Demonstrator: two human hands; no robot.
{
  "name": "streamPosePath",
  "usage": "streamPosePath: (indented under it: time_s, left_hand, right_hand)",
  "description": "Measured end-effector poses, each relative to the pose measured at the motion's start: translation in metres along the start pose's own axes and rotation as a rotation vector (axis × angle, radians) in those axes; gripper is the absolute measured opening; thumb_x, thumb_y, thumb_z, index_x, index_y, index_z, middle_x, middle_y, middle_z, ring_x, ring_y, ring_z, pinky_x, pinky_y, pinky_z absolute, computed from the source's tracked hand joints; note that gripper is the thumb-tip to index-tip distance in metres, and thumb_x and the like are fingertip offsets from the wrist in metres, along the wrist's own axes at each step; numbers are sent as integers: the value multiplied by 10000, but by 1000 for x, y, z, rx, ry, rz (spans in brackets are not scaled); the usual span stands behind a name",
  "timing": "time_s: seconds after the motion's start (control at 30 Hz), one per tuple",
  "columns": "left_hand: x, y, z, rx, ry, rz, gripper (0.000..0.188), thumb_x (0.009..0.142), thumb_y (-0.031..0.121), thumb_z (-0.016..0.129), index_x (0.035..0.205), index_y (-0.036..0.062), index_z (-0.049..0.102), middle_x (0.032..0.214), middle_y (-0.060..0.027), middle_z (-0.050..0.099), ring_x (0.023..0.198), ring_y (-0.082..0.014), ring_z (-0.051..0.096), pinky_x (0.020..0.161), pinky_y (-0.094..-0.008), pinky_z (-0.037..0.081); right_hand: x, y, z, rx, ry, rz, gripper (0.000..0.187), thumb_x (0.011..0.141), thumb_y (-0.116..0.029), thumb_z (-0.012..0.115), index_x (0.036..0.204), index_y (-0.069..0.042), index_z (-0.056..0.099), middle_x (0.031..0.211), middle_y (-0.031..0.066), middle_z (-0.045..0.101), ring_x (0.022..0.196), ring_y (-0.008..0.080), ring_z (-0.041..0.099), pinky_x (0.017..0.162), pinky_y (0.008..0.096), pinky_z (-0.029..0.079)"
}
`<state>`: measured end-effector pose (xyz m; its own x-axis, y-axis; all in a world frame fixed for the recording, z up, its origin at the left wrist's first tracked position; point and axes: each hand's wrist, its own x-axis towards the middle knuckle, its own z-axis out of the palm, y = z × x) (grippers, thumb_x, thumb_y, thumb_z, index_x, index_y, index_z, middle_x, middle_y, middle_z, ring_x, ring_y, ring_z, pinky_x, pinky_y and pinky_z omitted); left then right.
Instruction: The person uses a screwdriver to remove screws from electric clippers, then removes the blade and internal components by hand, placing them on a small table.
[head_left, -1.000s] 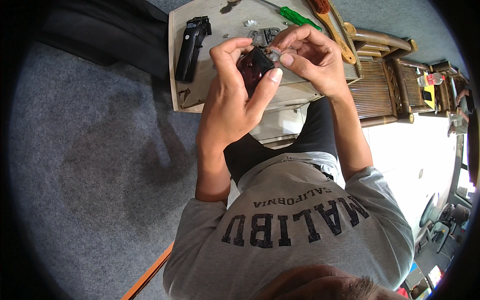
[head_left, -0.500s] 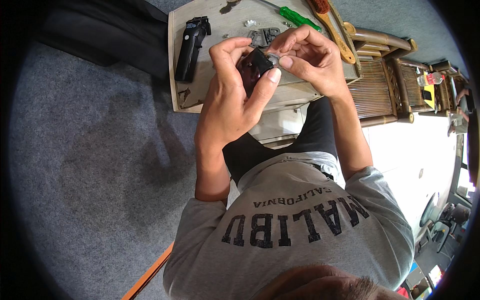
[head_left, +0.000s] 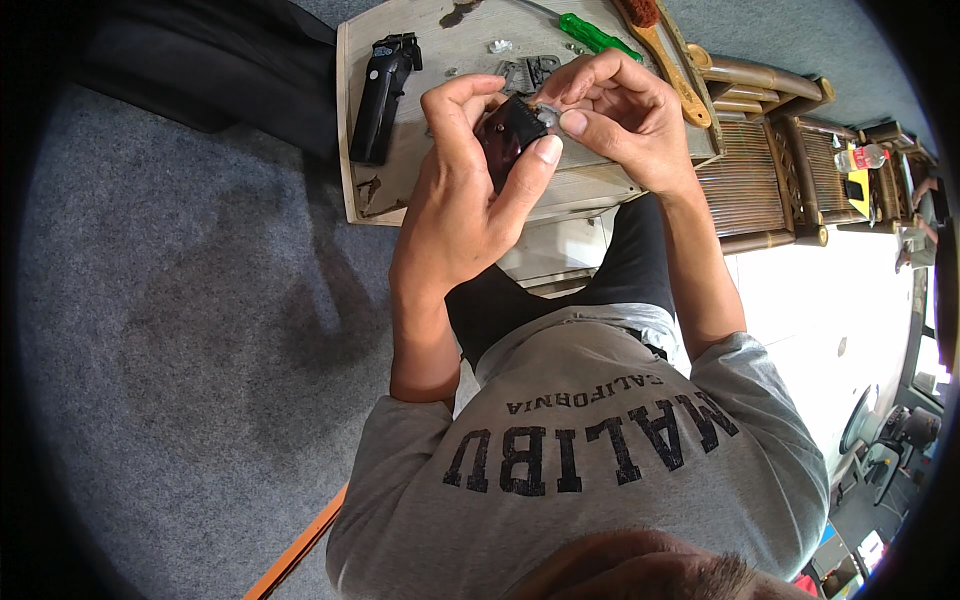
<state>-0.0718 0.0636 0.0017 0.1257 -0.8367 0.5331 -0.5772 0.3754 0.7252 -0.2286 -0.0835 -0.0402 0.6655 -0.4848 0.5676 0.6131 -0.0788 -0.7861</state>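
My left hand point(head_left: 450, 215) is wrapped round a dark, glossy reddish-black hair clipper point(head_left: 508, 140), its thumb along the near side. The black end of the clipper points up and to the right. At that end, my right hand point(head_left: 640, 125) pinches a small greyish piece point(head_left: 549, 114) between thumb and forefinger. Its exact kind is too small to make out. Both hands are above the near part of a pale wooden table point(head_left: 440, 75). Left of them on the tabletop lies a second, black hair clipper point(head_left: 378, 110).
Beyond my hands lie dark blade-like parts point(head_left: 541, 72), a small whitish piece point(head_left: 500, 46) and a green-handled screwdriver point(head_left: 597, 36). A wooden-handled brush point(head_left: 672, 70) rests along the table's right side. Bamboo furniture point(head_left: 745, 180) stands to the right, black cloth point(head_left: 230, 75) at far left.
The small piece in my right fingers has tilted slightly against the clipper's end, and the clipper has turned a little. Otherwise both hands keep nearly the same place.
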Motion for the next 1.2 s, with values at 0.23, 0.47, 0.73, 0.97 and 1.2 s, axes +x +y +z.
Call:
streamPosePath:
  time_s: [0.23, 0.47, 0.73, 0.97, 1.2]
  left_hand:
    - [0, 2, -1, -20, -7, -24, 555, 1044, 242, 687, 1357, -72, 353, 1023, -225, 643, 872, -259, 679, 776, -403, 545]
    - [0, 0, 0, -73, -13, -29, 526, 1055, 221, 669, 1354, -63, 342, 1054, -217, 634, 910, -220, 656, 815, -381, 530]
    - [0, 1, -1, -176, -16, -82, 517, 1063, 221, 656, 1357, -58, 335, 1071, -204, 625, 921, -196, 632, 841, -362, 519]
    - [0, 4, -2, -183, -26, -121, 514, 1064, 225, 656, 1351, -59, 338, 1050, -202, 636, 912, -198, 647, 827, -367, 527]
    - [-1, 6, 0, -168, -28, -112, 495, 1067, 211, 648, 1344, -62, 341, 1039, -203, 651, 898, -203, 656, 812, -371, 533]
  right_hand:
    - [1, 1, 0, 9, -8, -14, 227, 944, 72, 749, 1146, 12, 665, 1164, 130, 740, 1159, 190, 714, 1014, 344, 599]
    - [1, 1, 2, 10, 5, -8, 237, 932, 85, 762, 1138, 13, 670, 1163, 129, 741, 1158, 191, 715, 1020, 344, 598]
    - [-1, 0, 3, -15, 23, 11, 239, 920, 72, 791, 1123, 13, 678, 1151, 136, 751, 1140, 198, 731, 1003, 341, 610]
    - [1, 0, 4, -23, 21, -14, 232, 915, 62, 802, 1109, 9, 686, 1138, 136, 750, 1135, 210, 736, 993, 344, 622]
    - [1, -1, 5, -10, 26, -10, 229, 915, 59, 802, 1109, 9, 690, 1136, 133, 747, 1129, 207, 737, 996, 351, 631]
